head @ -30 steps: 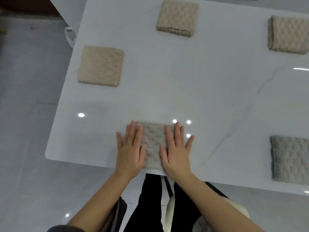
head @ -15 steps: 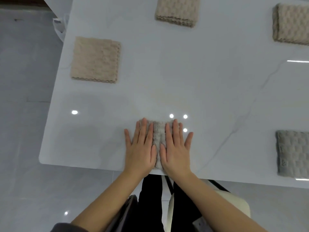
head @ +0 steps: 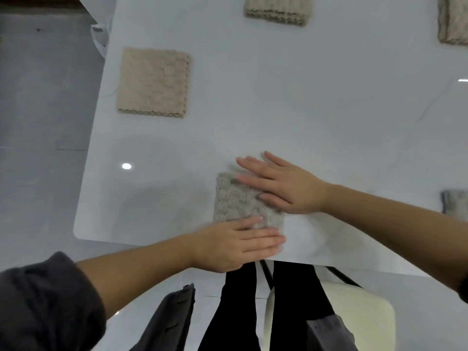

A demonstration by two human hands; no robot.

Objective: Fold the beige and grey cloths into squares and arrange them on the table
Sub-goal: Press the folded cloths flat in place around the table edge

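The folded grey cloth [head: 240, 201] lies on the white worktop [head: 304, 110], close to the near edge where the person stands. Everything else is easiest placed from it.

Both hands lie on this cloth, flat, with the fingers straight and gripping nothing. The left hand [head: 235, 245] comes in from the left and covers the cloth's near edge, its fingertips reaching the near right corner. The right hand [head: 283, 188] comes in from the right and lies across the cloth's far right part, with its fingers pointing left over the far edge. Both hands are a little blurred. Between them the cloth's bumpy weave shows, and its left edge is bare.

Beyond the grey cloth and to its left lies a beige cloth [head: 153, 82] folded into a flat square, well apart from it. Farther beyond, almost straight ahead, a second beige cloth [head: 278, 8] is cut off by the top of the view. A third beige cloth [head: 453, 19] sits far off to the right and beyond. Level with the grey cloth, well to its right, a second grey cloth [head: 455, 205] shows only its left edge.

On the near side of the grey cloth, below the worktop's edge, are dark trousers and a cream chair seat [head: 354, 312]. A dark sleeve [head: 43, 300] is pushed up the left arm.
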